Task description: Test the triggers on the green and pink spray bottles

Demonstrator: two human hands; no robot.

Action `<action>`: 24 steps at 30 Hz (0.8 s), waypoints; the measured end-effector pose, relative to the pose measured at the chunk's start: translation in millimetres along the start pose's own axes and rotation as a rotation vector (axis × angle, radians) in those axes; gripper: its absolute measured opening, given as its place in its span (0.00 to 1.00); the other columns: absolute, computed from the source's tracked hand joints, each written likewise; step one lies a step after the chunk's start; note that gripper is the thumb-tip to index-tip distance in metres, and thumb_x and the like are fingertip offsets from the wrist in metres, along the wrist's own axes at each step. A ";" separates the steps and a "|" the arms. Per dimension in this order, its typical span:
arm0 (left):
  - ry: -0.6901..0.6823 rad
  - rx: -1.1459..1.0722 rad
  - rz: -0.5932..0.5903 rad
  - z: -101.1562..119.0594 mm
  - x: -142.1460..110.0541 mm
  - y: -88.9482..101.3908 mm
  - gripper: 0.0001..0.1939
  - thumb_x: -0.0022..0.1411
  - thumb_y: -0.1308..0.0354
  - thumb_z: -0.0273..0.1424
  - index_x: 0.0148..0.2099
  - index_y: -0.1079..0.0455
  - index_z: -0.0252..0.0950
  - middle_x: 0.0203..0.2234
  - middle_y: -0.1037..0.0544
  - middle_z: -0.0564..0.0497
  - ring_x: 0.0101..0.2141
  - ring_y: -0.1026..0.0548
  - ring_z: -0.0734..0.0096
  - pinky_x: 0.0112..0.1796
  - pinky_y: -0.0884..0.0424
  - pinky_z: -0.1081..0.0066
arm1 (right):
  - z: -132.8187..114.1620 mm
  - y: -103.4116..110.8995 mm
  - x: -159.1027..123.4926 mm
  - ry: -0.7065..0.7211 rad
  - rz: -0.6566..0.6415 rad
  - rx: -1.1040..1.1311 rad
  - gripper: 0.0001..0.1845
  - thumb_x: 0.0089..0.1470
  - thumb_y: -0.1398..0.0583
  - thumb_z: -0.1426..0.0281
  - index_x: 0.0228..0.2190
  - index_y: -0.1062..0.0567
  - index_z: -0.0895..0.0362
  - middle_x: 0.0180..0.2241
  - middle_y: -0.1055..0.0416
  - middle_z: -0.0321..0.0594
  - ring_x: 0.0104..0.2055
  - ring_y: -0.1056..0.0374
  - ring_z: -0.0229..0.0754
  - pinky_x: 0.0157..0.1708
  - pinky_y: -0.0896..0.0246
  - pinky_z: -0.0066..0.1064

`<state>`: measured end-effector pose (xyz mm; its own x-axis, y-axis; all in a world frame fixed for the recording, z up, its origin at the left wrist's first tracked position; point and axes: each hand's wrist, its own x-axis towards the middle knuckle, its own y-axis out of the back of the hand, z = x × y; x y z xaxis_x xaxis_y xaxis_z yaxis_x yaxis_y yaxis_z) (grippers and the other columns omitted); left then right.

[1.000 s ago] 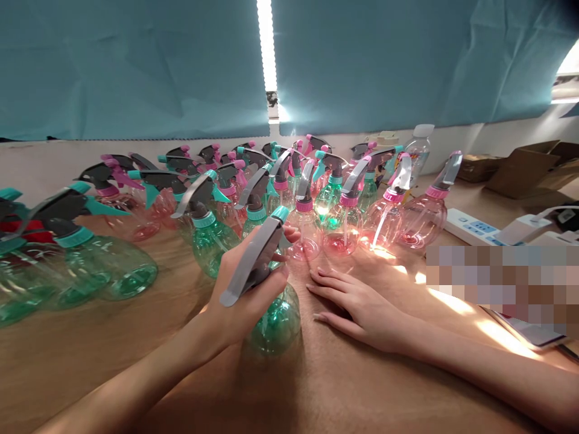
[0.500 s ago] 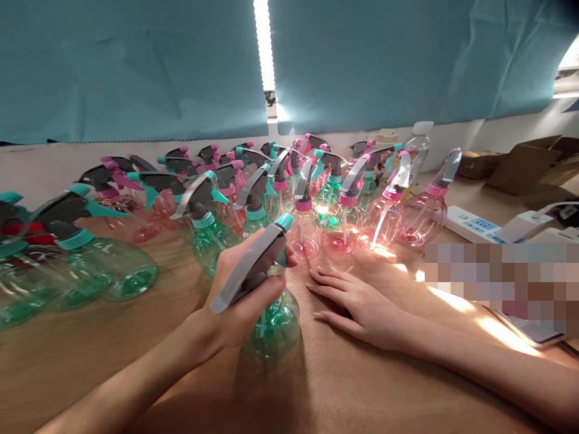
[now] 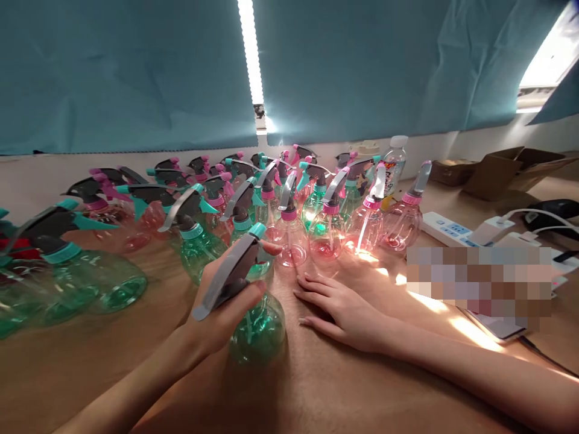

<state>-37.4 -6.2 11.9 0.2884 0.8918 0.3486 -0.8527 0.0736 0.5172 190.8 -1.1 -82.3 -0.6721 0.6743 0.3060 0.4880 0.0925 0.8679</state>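
My left hand is wrapped around the neck of a green spray bottle with a grey and turquoise trigger head. The bottle stands on the table, its base showing below my fingers. One fingertip reaches past the nozzle side of the head. My right hand lies palm down on the table, fingers stretched out and holding nothing. It is just right of the held bottle. Beyond both hands stand several more spray bottles, among them a clear pink one and a green one.
More green bottles stand on the left. On the right are a white power strip with plugs and cables, a phone-like device partly blurred out, and an open cardboard box. A capped clear bottle stands at the back.
The whole view has shifted, so things appear further left and slightly lower. A finger of my left hand sits a little higher by the spray head. My right hand stays resting on the table.
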 end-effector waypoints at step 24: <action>-0.099 0.101 0.026 7.1 -23.3 10.6 0.11 0.61 0.45 0.32 0.47 0.33 0.39 0.28 0.27 0.53 0.36 0.23 0.62 0.32 0.25 0.69 | -81.8 10.2 35.3 0.019 0.082 0.309 0.35 0.52 0.33 0.56 0.54 0.36 0.60 0.49 0.29 0.51 0.52 0.32 0.54 0.52 0.35 0.48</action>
<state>-50.1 -29.4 14.8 0.3130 0.8441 0.4354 -0.8133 0.0014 0.5818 126.5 -36.4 -30.6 -0.6328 0.6749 0.3796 0.6849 0.2591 0.6810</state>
